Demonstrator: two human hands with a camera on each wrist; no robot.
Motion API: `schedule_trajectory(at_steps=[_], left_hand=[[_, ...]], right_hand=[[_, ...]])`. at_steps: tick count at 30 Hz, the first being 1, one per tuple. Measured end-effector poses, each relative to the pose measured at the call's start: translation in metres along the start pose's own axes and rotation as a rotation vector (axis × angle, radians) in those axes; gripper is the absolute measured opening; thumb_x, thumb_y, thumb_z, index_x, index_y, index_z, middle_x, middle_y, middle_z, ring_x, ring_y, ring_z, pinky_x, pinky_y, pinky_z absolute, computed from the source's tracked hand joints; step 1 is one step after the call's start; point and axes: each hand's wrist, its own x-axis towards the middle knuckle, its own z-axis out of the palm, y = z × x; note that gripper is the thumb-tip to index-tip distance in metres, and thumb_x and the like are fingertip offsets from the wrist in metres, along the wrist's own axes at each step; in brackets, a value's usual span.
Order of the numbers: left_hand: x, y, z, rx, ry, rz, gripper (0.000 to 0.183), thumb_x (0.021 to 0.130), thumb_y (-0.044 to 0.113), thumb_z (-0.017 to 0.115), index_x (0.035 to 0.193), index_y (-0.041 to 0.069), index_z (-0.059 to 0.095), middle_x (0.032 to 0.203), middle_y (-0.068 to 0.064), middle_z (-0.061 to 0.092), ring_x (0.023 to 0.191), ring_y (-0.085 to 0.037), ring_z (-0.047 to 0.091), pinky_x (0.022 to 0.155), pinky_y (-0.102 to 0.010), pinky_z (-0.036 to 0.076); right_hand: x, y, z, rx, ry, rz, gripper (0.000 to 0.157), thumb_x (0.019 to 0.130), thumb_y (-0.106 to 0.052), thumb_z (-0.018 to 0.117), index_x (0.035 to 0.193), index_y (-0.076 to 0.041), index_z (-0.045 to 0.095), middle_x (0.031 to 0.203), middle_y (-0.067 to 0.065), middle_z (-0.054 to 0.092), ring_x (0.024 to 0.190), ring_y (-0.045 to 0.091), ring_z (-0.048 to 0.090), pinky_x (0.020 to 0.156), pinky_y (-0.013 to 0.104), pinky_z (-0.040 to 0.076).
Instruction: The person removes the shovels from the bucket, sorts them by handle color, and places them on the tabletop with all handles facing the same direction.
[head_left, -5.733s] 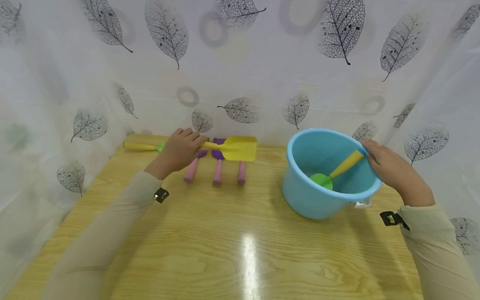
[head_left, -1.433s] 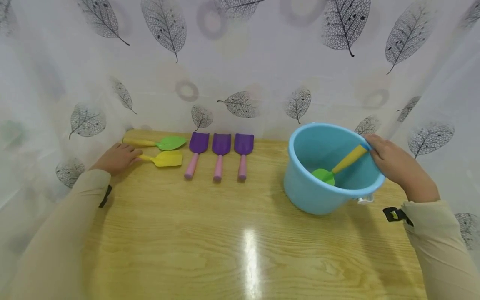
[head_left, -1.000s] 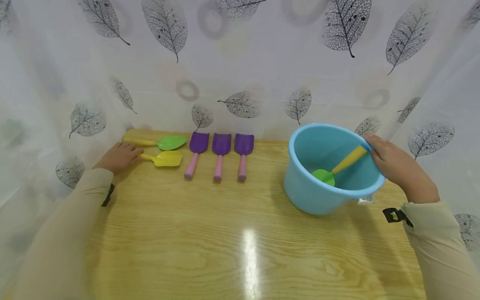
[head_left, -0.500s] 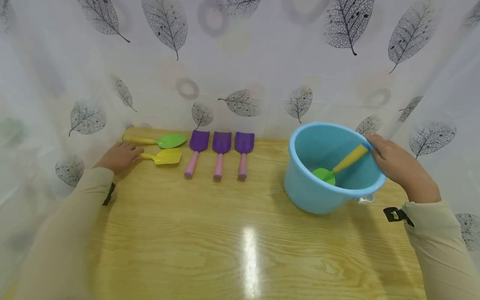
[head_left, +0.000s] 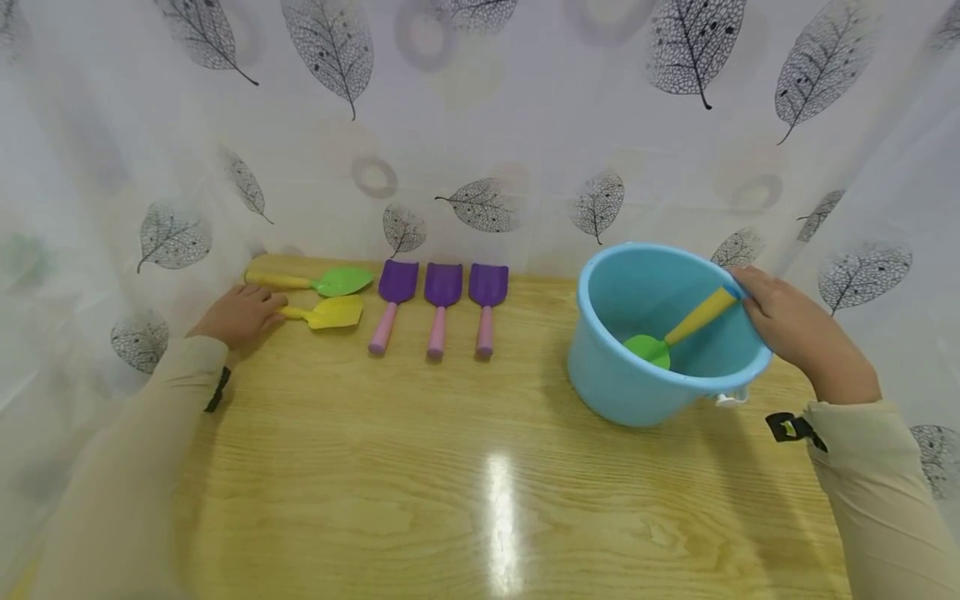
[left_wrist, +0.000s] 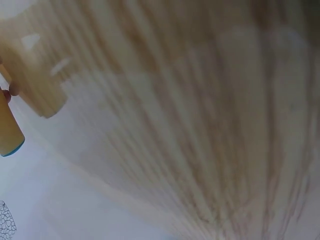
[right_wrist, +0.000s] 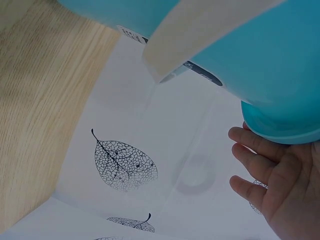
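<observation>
In the head view my left hand [head_left: 238, 317] holds the handle end of a yellow toy shovel [head_left: 336, 312] lying at the far left of the table. Just behind it lies a green-bladed trowel [head_left: 343, 282] with a yellow handle. My right hand [head_left: 806, 333] grips the right rim of a light blue bucket [head_left: 630, 383]. The right wrist view shows the fingers [right_wrist: 255, 165] outside that rim. A second green trowel [head_left: 701, 319] with a yellow handle leans inside the bucket. In the left wrist view, fingertips show beside a yellow handle [left_wrist: 7, 127] with a blue end.
Three purple scoops with pink handles, the left [head_left: 398, 283], middle [head_left: 443, 286] and right [head_left: 488, 286], lie in a row along the back of the wooden table [head_left: 405, 467]. A leaf-printed curtain [head_left: 525, 125] hangs behind and at both sides.
Since the earliest frame, my left hand has brought the yellow shovel from above the purple scoops to the far left, in front of the green trowel. Little differs over the last second.
</observation>
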Motion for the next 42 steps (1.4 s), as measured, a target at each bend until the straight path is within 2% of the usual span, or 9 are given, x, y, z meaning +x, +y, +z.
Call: schedule_trajectory(at_steps=[4,10,14,17,19,23,26,31,42], left_hand=[[0.000,-0.002,0.002,-0.005,0.001,-0.015,0.040,0.094,0.026,0.055,0.125,0.001,0.053,0.119,-0.023,0.057,0.115,-0.043,0.048,0.103,-0.057,0.032],[-0.001,0.001,-0.003,0.014,0.102,-0.002,0.041,0.087,0.026,0.063,0.119,0.001,0.057,0.114,-0.022,0.059,0.111,-0.041,0.051,0.102,-0.056,0.032],[-0.001,0.005,-0.010,0.036,0.216,0.031,0.040,0.083,0.026,0.065,0.113,-0.001,0.059,0.106,-0.023,0.060,0.105,-0.041,0.052,0.102,-0.054,0.033],[0.002,0.006,-0.013,0.055,0.330,0.077,0.039,0.081,0.024,0.065,0.109,-0.002,0.058,0.103,-0.024,0.059,0.102,-0.041,0.052,0.100,-0.053,0.034],[0.006,0.006,-0.015,0.068,0.413,0.121,0.039,0.088,0.032,0.055,0.109,-0.001,0.057,0.102,-0.025,0.059,0.100,-0.042,0.052,0.099,-0.054,0.034],[0.015,0.013,-0.022,0.076,0.554,0.176,0.043,0.089,0.033,0.045,0.111,-0.002,0.057,0.101,-0.026,0.059,0.098,-0.042,0.053,0.098,-0.054,0.035],[0.022,0.024,-0.031,0.066,0.609,0.187,0.042,0.081,0.027,0.051,0.111,-0.002,0.058,0.102,-0.025,0.059,0.097,-0.042,0.053,0.099,-0.054,0.035],[0.034,0.048,-0.044,0.063,0.668,0.226,0.041,0.078,0.025,0.052,0.109,-0.001,0.058,0.101,-0.024,0.060,0.096,-0.041,0.055,0.097,-0.056,0.038],[0.059,0.113,-0.081,0.054,0.674,0.340,0.039,0.077,0.021,0.061,0.111,0.003,0.057,0.111,-0.021,0.060,0.103,-0.037,0.055,0.103,-0.054,0.035]], right_hand=[[0.000,-0.001,0.001,0.002,0.009,-0.005,0.052,0.103,-0.029,0.021,0.151,-0.008,0.016,0.151,0.026,0.024,0.131,0.055,0.026,0.099,0.070,0.023],[0.000,-0.001,0.000,-0.005,0.020,-0.015,0.052,0.103,-0.028,0.021,0.150,-0.007,0.018,0.149,0.027,0.026,0.129,0.055,0.028,0.098,0.070,0.025],[0.000,-0.001,0.000,-0.014,0.026,-0.018,0.051,0.103,-0.027,0.021,0.149,-0.006,0.021,0.148,0.027,0.029,0.127,0.055,0.031,0.097,0.069,0.026],[0.000,-0.002,0.000,-0.016,0.028,-0.020,0.051,0.103,-0.027,0.021,0.149,-0.006,0.021,0.147,0.027,0.030,0.126,0.054,0.031,0.097,0.069,0.027],[0.000,-0.002,0.000,-0.017,0.026,-0.020,0.051,0.103,-0.027,0.021,0.149,-0.005,0.021,0.148,0.027,0.028,0.128,0.054,0.030,0.098,0.069,0.026],[-0.001,-0.002,-0.001,-0.014,0.017,-0.019,0.051,0.103,-0.027,0.021,0.149,-0.004,0.021,0.151,0.027,0.024,0.132,0.055,0.024,0.101,0.069,0.022],[-0.001,-0.002,-0.001,-0.013,0.014,-0.017,0.052,0.103,-0.028,0.021,0.149,-0.004,0.020,0.151,0.027,0.022,0.134,0.054,0.021,0.103,0.069,0.021],[-0.001,-0.003,-0.001,-0.012,0.015,-0.021,0.052,0.103,-0.026,0.021,0.149,-0.004,0.019,0.151,0.027,0.023,0.132,0.055,0.024,0.102,0.069,0.022],[0.000,-0.002,0.000,-0.004,0.019,-0.018,0.052,0.103,-0.027,0.021,0.149,-0.005,0.019,0.150,0.027,0.025,0.131,0.055,0.026,0.100,0.069,0.024]])
